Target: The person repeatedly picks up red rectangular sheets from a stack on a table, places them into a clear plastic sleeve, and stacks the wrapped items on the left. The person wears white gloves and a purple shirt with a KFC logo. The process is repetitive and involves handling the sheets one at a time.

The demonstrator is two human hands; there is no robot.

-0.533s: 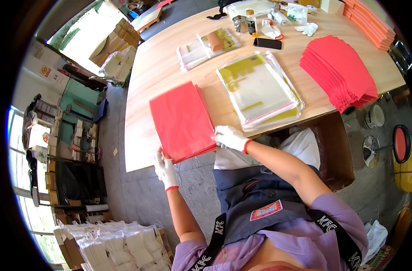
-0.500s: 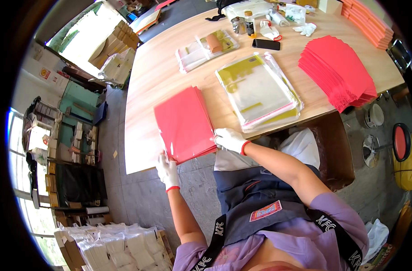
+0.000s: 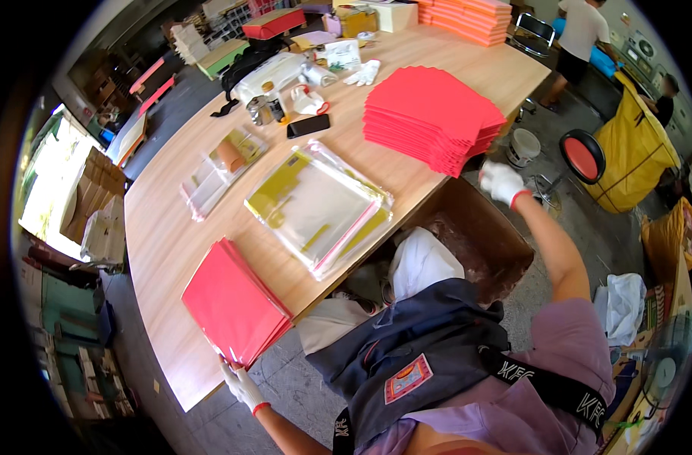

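Note:
My left hand point(image 3: 243, 386), in a white glove with a red cuff, touches the front edge of a stack of red, shiny-fronted envelope-like sheets point(image 3: 236, 305). Its fingers are stretched out along that edge. Out past the table's front edge is my gloved right hand point(image 3: 502, 183), its fingers apart and slightly bent, with nothing seen in them. It is close to the near corner of a fanned pile of red envelope-like sheets point(image 3: 429, 114). Between the two red stacks lies a pile of clear plastic sleeves point(image 3: 319, 205) with yellow-green marks.
Smaller clear packets point(image 3: 209, 184) lie farther back under a brown roll point(image 3: 230, 156). A black phone point(image 3: 309, 126), a jar point(image 3: 259, 111), a bottle point(image 3: 274, 101) and spare gloves point(image 3: 363, 73) stand beyond. Below the table edge is a brown bin point(image 3: 475, 235); people are at back right.
My right hand has left the red stack's right edge and moved right, to beside the fanned pile. My left hand stays at the stack's front edge. The view has turned right.

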